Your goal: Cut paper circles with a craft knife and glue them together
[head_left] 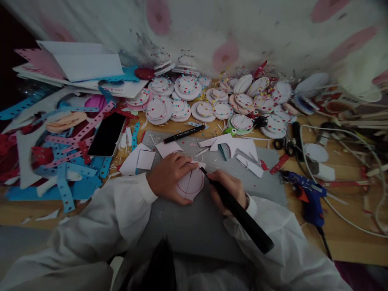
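Observation:
My left hand [170,178] holds a small white board piece [190,184] down on the grey mat, its fingers at the top edge and its thumb at the bottom. A red circle with a dark line across it is drawn on the piece. My right hand [228,190] is wrapped round a long black-handled knife [242,218]. The knife slants up to the left, and its thin dark tip meets the upper right edge of the piece. White offcuts [232,145] and a black marker [184,134] lie just beyond my hands.
Several layered white discs with coloured beads [182,109] line the back of the table. Coloured strips [63,161] and a phone [107,135] lie left. To the right are a blue glue gun [309,196], a white cable [336,129] and black-handled scissors [285,145].

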Tool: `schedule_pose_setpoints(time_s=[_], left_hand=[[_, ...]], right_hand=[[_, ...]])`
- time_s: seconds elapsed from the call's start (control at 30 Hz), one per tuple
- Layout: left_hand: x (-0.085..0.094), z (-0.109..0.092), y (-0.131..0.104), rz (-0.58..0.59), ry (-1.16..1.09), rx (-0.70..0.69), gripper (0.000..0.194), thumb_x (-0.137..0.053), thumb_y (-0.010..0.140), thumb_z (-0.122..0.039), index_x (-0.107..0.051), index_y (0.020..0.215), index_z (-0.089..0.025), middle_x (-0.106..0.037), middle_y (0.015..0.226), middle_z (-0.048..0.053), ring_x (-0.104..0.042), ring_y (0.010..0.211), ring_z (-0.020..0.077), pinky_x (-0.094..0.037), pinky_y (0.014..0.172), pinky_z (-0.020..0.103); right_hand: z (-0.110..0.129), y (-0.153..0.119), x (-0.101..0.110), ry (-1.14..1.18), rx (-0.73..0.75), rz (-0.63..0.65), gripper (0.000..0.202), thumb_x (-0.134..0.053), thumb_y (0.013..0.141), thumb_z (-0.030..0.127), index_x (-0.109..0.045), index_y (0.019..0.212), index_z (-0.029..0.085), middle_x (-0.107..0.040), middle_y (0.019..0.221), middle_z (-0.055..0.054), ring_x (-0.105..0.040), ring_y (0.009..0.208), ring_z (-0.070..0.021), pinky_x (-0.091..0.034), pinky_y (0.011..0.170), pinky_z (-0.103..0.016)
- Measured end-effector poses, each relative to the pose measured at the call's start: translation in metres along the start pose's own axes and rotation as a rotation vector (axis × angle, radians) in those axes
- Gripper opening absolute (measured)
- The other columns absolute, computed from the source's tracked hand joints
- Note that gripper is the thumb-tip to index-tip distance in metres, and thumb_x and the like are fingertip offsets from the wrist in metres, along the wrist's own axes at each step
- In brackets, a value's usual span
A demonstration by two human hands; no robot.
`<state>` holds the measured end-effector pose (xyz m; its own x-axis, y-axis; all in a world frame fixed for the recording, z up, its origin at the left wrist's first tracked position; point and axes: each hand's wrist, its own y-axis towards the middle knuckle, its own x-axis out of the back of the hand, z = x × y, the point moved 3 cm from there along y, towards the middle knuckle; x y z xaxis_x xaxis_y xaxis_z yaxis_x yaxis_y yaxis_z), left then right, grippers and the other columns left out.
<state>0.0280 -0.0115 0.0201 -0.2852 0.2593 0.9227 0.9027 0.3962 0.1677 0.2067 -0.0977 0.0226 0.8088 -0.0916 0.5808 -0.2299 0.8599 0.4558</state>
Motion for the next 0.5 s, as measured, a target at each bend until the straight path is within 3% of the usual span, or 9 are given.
schedule_pose_setpoints(time_s=[0.5], left_hand=[[-0.001, -0.002, -0.001, -0.009, 0.026, -0.019, 0.097, -0.067, 0.055, -0.073, -0.051, 0.129, -0.012, -0.058, 0.120, 0.015, -0.051, 0.106, 0.0336, -0.038, 0.099, 0.050]], right_hand=[[0.015, -0.013, -0.006, -0.048, -0.207, -0.192, 0.023, -0.053, 0.074, 0.013, -0.052, 0.095, 0.023, -0.060, 0.069, 0.001, -0.057, 0.052, -0.0133, -0.045, 0.049, -0.023]])
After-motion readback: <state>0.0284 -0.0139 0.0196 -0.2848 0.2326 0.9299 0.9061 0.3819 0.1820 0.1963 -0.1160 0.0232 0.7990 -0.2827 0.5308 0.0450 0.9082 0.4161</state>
